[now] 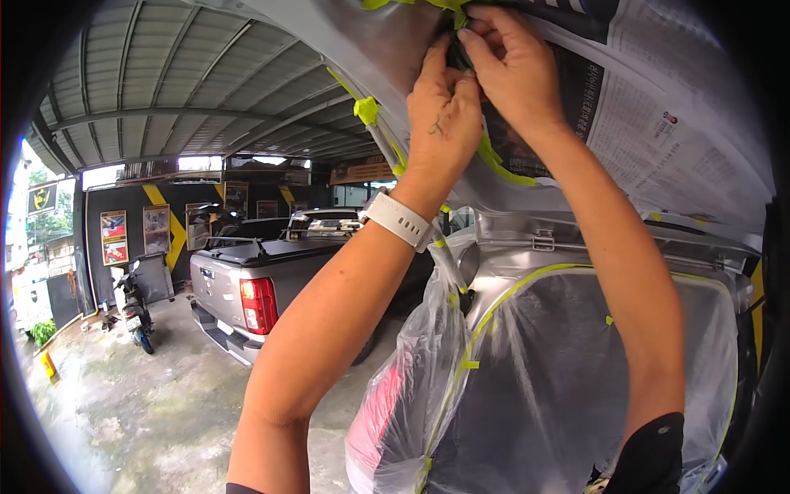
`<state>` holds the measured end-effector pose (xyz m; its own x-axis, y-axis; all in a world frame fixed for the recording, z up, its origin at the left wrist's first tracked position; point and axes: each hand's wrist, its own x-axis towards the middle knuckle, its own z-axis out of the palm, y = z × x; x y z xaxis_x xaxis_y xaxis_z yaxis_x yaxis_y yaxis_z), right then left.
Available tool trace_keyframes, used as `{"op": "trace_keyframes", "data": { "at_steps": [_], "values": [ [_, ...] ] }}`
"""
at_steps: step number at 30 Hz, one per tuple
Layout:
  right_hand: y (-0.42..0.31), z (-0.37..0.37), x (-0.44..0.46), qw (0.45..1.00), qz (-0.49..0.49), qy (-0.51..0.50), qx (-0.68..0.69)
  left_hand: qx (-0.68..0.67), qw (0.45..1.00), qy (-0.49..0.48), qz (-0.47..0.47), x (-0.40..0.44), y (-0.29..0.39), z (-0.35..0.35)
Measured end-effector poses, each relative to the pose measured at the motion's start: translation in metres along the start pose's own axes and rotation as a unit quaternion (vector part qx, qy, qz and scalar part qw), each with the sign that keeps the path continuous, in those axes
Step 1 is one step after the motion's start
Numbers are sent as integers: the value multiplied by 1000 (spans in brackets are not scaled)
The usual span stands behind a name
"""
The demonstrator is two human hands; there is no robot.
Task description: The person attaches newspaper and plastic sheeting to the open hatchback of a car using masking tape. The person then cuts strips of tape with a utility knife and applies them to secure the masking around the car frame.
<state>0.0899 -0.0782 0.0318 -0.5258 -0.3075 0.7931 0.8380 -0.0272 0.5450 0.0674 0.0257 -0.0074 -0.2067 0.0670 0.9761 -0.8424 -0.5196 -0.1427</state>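
Both hands are raised overhead to the underside of a lifted vehicle panel [395, 41]. My left hand [444, 115], with a pale watch strap [399, 221] on its wrist, has its fingers closed at a small black piece [457, 54]. My right hand [514, 70] meets it from the right, thumb and fingers pinched at the same spot. The exact kind of the black piece is hidden by the fingers. Yellow-green masking tape [448, 5] sits just above the fingertips. Newspaper [650, 123] covers the panel to the right.
Below, clear plastic sheeting [559, 370] edged with tape covers the vehicle's opening and its tail light side [383, 412]. A grey pickup truck [247, 288] stands behind to the left, with a parked motorcycle [134, 309] farther left. Posters [113, 237] hang on the dark wall.
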Motion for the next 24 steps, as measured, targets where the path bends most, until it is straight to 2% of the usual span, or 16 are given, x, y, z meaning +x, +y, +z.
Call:
{"op": "trace_keyframes", "data": {
  "at_steps": [8, 10, 11, 13, 16, 17, 18, 20, 22, 24],
  "values": [
    [11, 11, 4, 1000, 19, -10, 5, 7, 999, -38, 27, 1, -3, -7],
    [17, 10, 4, 998, -65, -3, 3, 13, 999, -45, 24, 2, -1, -8],
    [17, 7, 4, 998, -65, -4, 5, 14, 999, -43, 23, 2, -2, -7],
    [13, 2, 4, 997, -73, -21, 17, 41, 998, 14, 38, 2, -5, -3],
    [5, -1, 1, 997, -70, -26, 16, 17, 998, 41, 53, 0, -6, 1],
    [19, -3, 3, 997, -14, -74, 25, 16, 997, 57, 51, -1, -8, 4],
    [35, -3, 4, 996, -18, -82, 25, 12, 997, 64, 50, -2, -8, 5],
    [48, -2, 8, 983, 61, -116, 129, 26, 994, 84, 64, -6, -2, 6],
    [44, -6, 8, 983, 52, -126, 119, 16, 994, 99, 50, -9, 4, 6],
    [31, -8, 10, 984, 89, -131, 86, 21, 993, 108, 53, -8, 4, 8]
  ]
}}
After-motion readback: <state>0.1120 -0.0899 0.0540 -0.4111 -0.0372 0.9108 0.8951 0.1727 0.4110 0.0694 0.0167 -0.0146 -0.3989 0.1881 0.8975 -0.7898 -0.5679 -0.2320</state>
